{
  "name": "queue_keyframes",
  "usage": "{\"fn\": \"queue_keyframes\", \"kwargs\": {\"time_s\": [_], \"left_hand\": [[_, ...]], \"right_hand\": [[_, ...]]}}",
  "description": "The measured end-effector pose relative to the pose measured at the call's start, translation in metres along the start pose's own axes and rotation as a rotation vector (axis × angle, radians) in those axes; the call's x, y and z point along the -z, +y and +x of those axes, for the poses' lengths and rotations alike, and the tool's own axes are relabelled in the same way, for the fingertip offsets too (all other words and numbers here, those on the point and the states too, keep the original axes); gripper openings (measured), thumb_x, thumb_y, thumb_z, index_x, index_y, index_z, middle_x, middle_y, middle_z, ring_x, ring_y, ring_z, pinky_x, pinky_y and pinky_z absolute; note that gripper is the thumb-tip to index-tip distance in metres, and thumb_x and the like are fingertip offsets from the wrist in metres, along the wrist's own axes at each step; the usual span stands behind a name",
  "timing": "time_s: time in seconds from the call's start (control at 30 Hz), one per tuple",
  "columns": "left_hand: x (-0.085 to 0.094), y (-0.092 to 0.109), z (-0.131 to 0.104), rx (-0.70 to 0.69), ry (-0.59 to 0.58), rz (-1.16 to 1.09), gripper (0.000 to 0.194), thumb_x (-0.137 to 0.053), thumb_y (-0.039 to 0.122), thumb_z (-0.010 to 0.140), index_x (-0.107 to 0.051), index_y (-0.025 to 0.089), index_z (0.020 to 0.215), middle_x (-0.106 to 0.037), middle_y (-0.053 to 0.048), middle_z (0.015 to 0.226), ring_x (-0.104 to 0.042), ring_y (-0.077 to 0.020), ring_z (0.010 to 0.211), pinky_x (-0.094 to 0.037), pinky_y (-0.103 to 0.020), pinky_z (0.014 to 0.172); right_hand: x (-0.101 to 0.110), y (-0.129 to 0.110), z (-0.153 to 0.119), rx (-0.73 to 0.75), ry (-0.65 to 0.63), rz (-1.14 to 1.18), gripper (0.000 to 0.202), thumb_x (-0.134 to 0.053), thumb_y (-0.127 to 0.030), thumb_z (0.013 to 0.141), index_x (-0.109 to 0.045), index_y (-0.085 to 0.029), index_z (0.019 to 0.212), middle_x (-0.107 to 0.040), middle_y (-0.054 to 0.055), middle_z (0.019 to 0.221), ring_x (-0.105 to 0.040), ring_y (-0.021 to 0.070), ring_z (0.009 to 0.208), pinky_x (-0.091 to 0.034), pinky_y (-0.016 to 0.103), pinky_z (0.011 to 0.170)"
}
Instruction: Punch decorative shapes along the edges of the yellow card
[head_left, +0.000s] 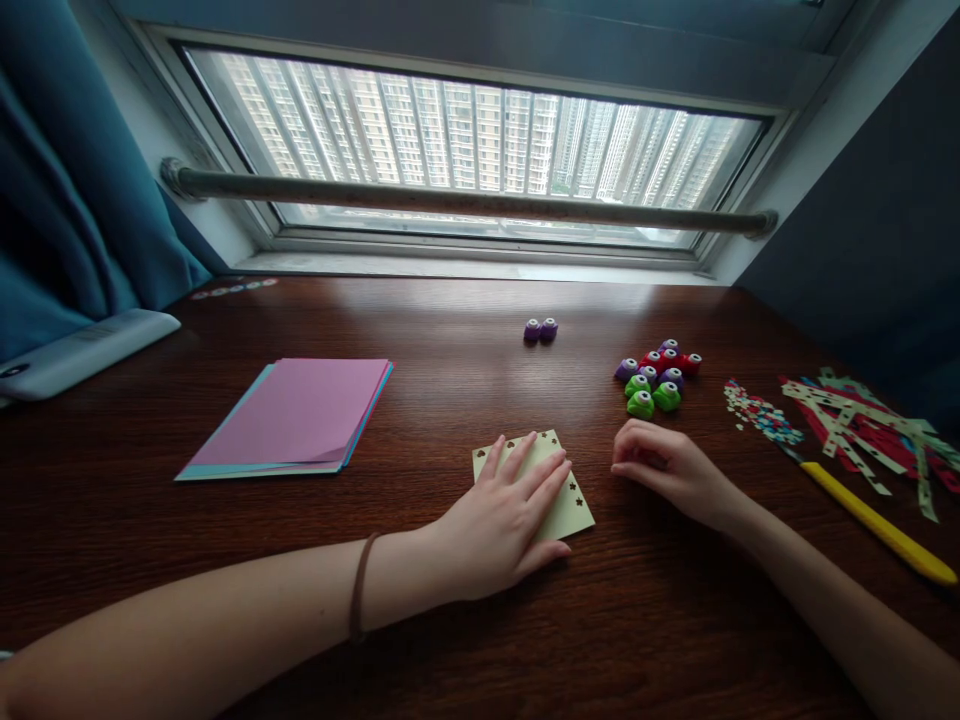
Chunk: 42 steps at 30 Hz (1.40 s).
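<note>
My left hand (pixel 510 520) lies flat with spread fingers on a pale yellow sheet of paper (pixel 564 518). Small shapes, flowers among them, are punched along the paper's visible edges; the hand covers much of the rest. To the right of the sheet, my right hand (pixel 671 470) rests by the table with its fingers curled toward the thumb. Whether anything is between those fingertips is hidden. Just beyond it stands a cluster of small craft punches in green (pixel 641 404), red (pixel 690 364) and purple (pixel 627 370).
Two purple punches (pixel 540 330) stand farther back. A stack of coloured paper (pixel 300 410), pink on top, lies left. On the right are punched-out confetti (pixel 761 412), paper strips (pixel 855 425) and a yellow-handled tool (pixel 877 520). A white device (pixel 90 350) sits by the curtain (pixel 67 180).
</note>
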<state>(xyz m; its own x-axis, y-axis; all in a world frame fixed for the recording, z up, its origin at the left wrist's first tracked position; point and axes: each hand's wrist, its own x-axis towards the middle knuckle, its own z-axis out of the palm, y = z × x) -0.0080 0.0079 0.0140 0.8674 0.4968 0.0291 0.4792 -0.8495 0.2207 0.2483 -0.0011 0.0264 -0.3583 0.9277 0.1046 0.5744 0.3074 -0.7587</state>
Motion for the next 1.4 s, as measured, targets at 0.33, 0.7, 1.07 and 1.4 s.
{"fn": "queue_keyframes", "kwargs": {"time_s": [0.33,0.7,1.07,1.4], "left_hand": [[0.001,-0.001,-0.001,-0.021,-0.015,0.018,0.066,-0.031,0.057,0.091,-0.021,0.016,0.140,-0.015,-0.006,0.145,0.000,-0.0336,0.133,-0.005,-0.057,0.105],[0.001,0.000,-0.001,-0.018,-0.026,0.035,0.064,-0.031,0.057,0.091,-0.024,0.016,0.139,-0.016,-0.006,0.145,-0.002,-0.0347,0.132,-0.008,-0.058,0.104],[-0.005,-0.002,-0.003,-0.020,0.076,-0.012,0.065,-0.026,0.058,0.091,-0.028,0.013,0.138,-0.021,-0.006,0.143,-0.010,-0.0358,0.131,-0.009,-0.057,0.105],[-0.011,-0.002,-0.005,-0.039,0.149,-0.007,0.060,-0.026,0.054,0.093,-0.033,0.012,0.135,-0.024,-0.008,0.142,-0.014,-0.0368,0.129,-0.012,-0.058,0.104]], "right_hand": [[0.087,0.026,-0.027,-0.179,1.154,-0.638,0.020,-0.060,-0.033,0.079,-0.065,-0.018,0.091,-0.065,0.006,0.080,-0.059,0.0152,0.065,-0.043,0.024,0.057],[0.109,0.064,-0.032,-0.042,1.108,-1.054,0.015,-0.057,-0.021,0.076,-0.068,-0.014,0.082,-0.067,0.006,0.082,-0.061,0.0182,0.073,-0.042,0.025,0.064],[0.057,0.045,-0.003,0.147,0.803,-0.770,0.014,-0.055,-0.023,0.082,-0.066,-0.015,0.088,-0.065,0.005,0.088,-0.059,0.0169,0.078,-0.045,0.027,0.073],[0.015,0.032,0.111,0.099,0.356,-0.672,0.030,-0.052,-0.018,0.081,-0.056,-0.015,0.111,-0.058,0.008,0.108,-0.054,0.0216,0.098,-0.044,0.033,0.086]]}}
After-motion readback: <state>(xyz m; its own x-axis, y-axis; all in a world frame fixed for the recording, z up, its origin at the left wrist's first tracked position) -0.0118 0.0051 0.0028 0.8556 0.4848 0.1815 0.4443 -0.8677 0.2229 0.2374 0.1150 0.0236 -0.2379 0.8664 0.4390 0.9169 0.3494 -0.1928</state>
